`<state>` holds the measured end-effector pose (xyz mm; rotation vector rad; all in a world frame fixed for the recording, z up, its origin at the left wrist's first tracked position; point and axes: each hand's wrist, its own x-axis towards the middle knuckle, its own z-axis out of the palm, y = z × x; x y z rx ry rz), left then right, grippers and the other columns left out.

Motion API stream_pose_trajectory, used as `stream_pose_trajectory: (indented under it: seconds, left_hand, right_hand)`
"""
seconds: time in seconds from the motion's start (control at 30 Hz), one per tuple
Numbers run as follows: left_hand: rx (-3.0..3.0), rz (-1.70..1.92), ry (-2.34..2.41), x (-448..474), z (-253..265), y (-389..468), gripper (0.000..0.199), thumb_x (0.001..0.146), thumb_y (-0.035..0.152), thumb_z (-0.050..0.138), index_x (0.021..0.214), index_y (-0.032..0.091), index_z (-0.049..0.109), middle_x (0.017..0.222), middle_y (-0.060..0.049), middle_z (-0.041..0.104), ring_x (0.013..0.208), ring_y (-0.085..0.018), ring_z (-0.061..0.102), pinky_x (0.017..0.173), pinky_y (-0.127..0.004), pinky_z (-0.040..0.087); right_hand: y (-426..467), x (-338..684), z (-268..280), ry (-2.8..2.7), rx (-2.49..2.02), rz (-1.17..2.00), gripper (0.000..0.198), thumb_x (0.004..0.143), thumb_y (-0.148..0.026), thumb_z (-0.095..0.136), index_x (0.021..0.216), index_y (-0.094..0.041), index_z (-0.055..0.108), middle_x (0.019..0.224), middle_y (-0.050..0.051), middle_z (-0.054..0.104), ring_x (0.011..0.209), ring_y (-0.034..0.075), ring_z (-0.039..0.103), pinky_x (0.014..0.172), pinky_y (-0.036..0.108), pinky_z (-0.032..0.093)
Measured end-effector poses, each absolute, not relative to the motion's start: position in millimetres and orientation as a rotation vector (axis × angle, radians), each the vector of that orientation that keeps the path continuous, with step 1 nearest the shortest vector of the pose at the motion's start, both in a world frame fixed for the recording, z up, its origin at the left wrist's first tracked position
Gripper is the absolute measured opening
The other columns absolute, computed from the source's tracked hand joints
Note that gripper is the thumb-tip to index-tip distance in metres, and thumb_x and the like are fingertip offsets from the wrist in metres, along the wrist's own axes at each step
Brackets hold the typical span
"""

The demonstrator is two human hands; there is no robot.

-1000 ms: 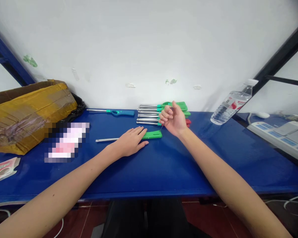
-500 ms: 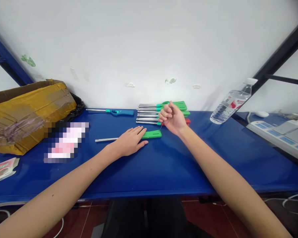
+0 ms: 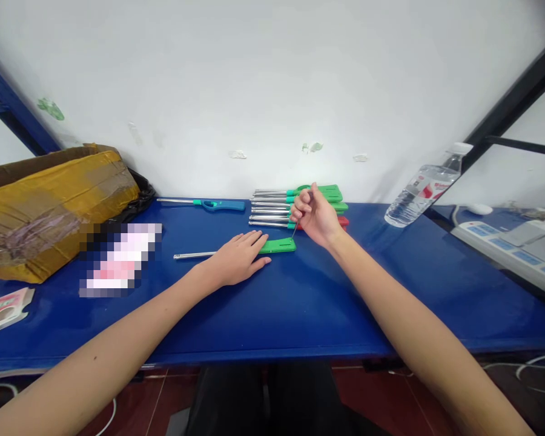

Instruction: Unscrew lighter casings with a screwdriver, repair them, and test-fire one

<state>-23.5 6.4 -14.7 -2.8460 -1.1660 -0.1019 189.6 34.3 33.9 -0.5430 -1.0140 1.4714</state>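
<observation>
See green lighter (image 3: 278, 245) lying on blue table (image 3: 309, 309), with middle hidden under left hand (image 3: 240, 260), resting flat with fingers nearly together. At 2 o'clock, see right hand (image 3: 317, 218) clenched on thin tool (image 3: 295, 229), mostly covering it; cannot tell about contact with green lighter. At 1 o'clock, see row of lighters (image 3: 272, 211), partly blocked by same hand; at 9, pixelated patch (image 3: 122, 259). Note front edge (image 3: 272, 356) well apart at 6 o'clock.
</observation>
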Motion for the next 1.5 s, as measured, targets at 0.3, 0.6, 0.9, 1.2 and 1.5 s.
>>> stream_pose_trajectory:
  seconds: [0.3,0.6,0.9,1.2,1.5]
  left_hand:
    - [-2.849,-0.113,-1.162,-24.0,-15.6,7.0,0.062,0.103,0.049,0.029,0.148,0.007,0.036,0.152,-0.02,0.039,0.141,-0.032,0.037,0.114,-0.046,0.032]
    - [-2.864,-0.124,-1.174,-23.1,-13.0,5.0,0.062,0.102,0.048,0.031,0.148,0.006,0.037,0.152,-0.02,0.039,0.141,-0.033,0.038,0.114,-0.046,0.032]
    - [-2.863,-0.132,-1.165,-24.2,-14.6,6.4,0.061,0.102,0.049,0.029,0.148,0.009,0.037,0.152,-0.019,0.04,0.14,-0.032,0.038,0.114,-0.045,0.031]
    - [-2.847,-0.122,-1.147,-24.1,-14.7,6.4,0.06,0.103,0.048,0.03,0.148,0.009,0.037,0.152,-0.019,0.04,0.14,-0.031,0.039,0.114,-0.044,0.032]
    - [-2.869,-0.139,-1.166,-23.5,-14.1,5.7,0.059,0.102,0.047,0.033,0.147,0.009,0.038,0.152,-0.02,0.04,0.141,-0.032,0.038,0.114,-0.045,0.032]
  right_hand:
    - [33.8,192.8,31.6,-1.07,-0.487,1.496,0.042,0.086,-0.043,0.061,0.057,-0.021,0.041,0.051,-0.006,0.031,0.05,0.01,0.04,0.051,0.023,0.04]
    - [28.7,186.9,36.0,-1.143,-0.562,1.508,0.039,0.083,-0.053,0.067,0.067,-0.021,0.05,0.058,-0.006,0.034,0.054,0.01,0.043,0.055,0.023,0.043]
    - [28.4,192.5,35.4,-1.088,-0.528,1.591,0.047,0.092,-0.045,0.05,0.053,-0.021,0.039,0.048,-0.006,0.022,0.045,0.011,0.03,0.048,0.023,0.039]
    - [31.3,186.3,32.3,-1.039,-0.558,1.568,0.043,0.086,-0.05,0.064,0.061,-0.021,0.046,0.053,-0.006,0.035,0.05,0.01,0.04,0.049,0.021,0.04]
    - [30.0,188.4,31.0,-1.065,-0.568,1.548,0.057,0.09,-0.059,0.05,0.05,-0.022,0.032,0.047,-0.005,0.022,0.045,0.011,0.032,0.048,0.024,0.039]
